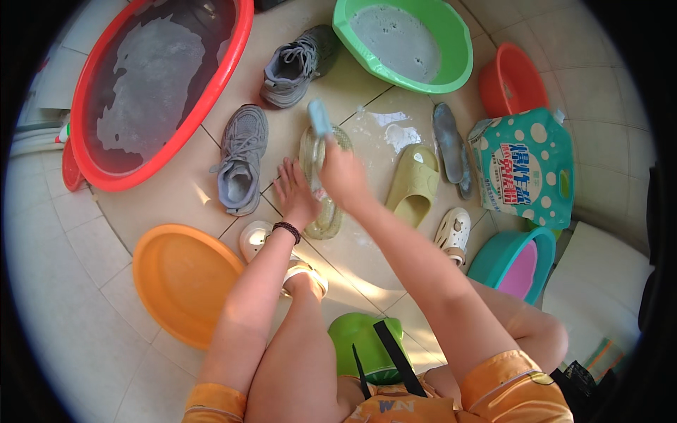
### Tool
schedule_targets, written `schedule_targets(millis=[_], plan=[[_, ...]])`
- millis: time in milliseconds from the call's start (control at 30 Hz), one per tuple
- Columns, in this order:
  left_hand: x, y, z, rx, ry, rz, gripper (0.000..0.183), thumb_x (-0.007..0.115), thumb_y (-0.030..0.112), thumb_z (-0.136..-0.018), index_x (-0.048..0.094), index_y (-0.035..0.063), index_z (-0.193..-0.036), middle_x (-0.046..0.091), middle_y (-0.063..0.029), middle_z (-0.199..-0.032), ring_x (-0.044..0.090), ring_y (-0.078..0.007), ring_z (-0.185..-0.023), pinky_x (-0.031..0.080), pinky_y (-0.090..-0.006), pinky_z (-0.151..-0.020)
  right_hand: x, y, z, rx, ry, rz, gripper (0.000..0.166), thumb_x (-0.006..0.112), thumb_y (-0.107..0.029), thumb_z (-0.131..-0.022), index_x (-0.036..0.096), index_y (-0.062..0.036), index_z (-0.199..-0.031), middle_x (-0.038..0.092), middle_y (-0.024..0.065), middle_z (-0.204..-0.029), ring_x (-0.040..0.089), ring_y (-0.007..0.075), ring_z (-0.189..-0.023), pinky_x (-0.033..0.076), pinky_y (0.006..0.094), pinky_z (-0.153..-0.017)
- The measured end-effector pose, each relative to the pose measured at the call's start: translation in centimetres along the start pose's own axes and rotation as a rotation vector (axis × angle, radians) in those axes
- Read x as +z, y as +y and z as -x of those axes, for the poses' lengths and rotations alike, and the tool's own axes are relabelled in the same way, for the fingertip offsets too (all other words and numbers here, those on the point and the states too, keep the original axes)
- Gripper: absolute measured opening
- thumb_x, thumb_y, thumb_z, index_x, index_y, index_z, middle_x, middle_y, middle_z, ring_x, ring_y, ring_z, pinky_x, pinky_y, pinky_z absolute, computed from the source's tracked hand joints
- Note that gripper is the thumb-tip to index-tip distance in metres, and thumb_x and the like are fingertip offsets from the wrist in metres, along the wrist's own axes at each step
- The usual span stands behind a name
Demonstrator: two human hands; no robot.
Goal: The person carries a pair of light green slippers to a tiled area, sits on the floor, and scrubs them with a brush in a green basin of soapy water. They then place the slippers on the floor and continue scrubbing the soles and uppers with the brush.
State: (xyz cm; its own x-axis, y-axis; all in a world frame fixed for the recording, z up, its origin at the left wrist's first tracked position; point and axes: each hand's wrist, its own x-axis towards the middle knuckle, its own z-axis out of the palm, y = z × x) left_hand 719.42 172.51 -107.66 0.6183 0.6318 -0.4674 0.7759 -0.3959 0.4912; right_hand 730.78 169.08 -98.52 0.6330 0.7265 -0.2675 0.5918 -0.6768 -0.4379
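Centre of the view, a yellow-green slipper [323, 224] lies sole up on the tiled floor. My right hand [344, 172] is closed around a light blue brush [319, 117] over this sole; its bristles are hidden. Beside the slipper's left edge, my left hand [297, 195] rests with its fingers spread, a dark beaded bracelet on the wrist. Another yellow-green slipper [426, 174] lies upright to the right. White foam [401, 136] is spread on the tiles between the brush and the dark insoles [448, 143].
Grey sneakers [240, 158] stand to the left and above. A red tub [225, 79] and green basin [465, 58] hold cloudy water. An orange basin [188, 285], teal basin [484, 259], red bucket [515, 79] and teal detergent bag [547, 164] stand around. I sit on a green stool [351, 338].
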Motion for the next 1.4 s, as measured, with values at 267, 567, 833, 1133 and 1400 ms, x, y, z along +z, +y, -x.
schedule_targets(millis=[267,567,833,1133,1400], plan=[[0.3,-0.4,-0.2,0.021,0.016,-0.032,0.099,0.068,0.025,-0.084,0.001,-0.0019,-0.152,0.0,-0.0266,-0.16,-0.004,-0.0436,-0.149,-0.002,-0.0569,-0.118,-1.3,-0.3,-0.6,-0.053,0.0,0.03,0.055,0.057,-0.008,-0.081,0.049,0.0025,-0.134,0.068,0.0241,-0.075,0.07,0.0389,-0.067,0.057,0.0481,-0.06],[0.3,0.0,-0.1,-0.01,0.033,0.015,0.096,0.068,0.027,-0.085,0.005,0.0014,-0.152,0.002,-0.0268,-0.16,-0.004,-0.0418,-0.149,-0.002,-0.0553,-0.118,-4.3,-0.9,1.0,-0.017,-0.294,0.215,0.045,0.056,-0.007,-0.084,0.055,-0.0036,-0.128,0.069,0.0214,-0.08,0.07,0.0391,-0.071,0.056,0.0509,-0.062],[-2.9,-0.2,0.0,0.071,-0.105,0.03,0.085,0.065,0.025,-0.09,0.013,0.0084,-0.155,0.007,-0.0213,-0.162,0.001,-0.0367,-0.151,0.003,-0.0502,-0.12,-1.5,4.0,3.1,0.077,0.014,-0.014,0.047,0.053,-0.008,-0.09,0.052,-0.0075,-0.137,0.065,0.0257,-0.071,0.064,0.0438,-0.063,0.052,0.0537,-0.062],[-6.0,3.2,-0.1,0.565,0.186,-0.396,0.082,0.073,0.032,-0.081,0.034,0.0182,-0.151,0.028,-0.0189,-0.157,0.021,-0.0339,-0.147,0.012,-0.0503,-0.12,1.2,8.0,12.3,0.322,0.103,-0.396,0.047,0.045,-0.016,-0.101,0.04,-0.0092,-0.147,0.059,0.0244,-0.064,0.058,0.0451,-0.055,0.047,0.0535,-0.058],[-4.3,6.1,0.3,0.324,-0.066,-0.327,0.132,0.088,0.028,-0.049,0.012,0.0216,-0.156,0.025,-0.0159,-0.152,0.017,-0.0354,-0.146,0.005,-0.0574,-0.118,1.5,9.2,15.5,0.336,0.132,-0.592,0.045,0.048,-0.011,-0.101,0.046,-0.0125,-0.145,0.044,0.0121,-0.063,0.043,0.0212,-0.054,0.042,0.034,-0.055]])
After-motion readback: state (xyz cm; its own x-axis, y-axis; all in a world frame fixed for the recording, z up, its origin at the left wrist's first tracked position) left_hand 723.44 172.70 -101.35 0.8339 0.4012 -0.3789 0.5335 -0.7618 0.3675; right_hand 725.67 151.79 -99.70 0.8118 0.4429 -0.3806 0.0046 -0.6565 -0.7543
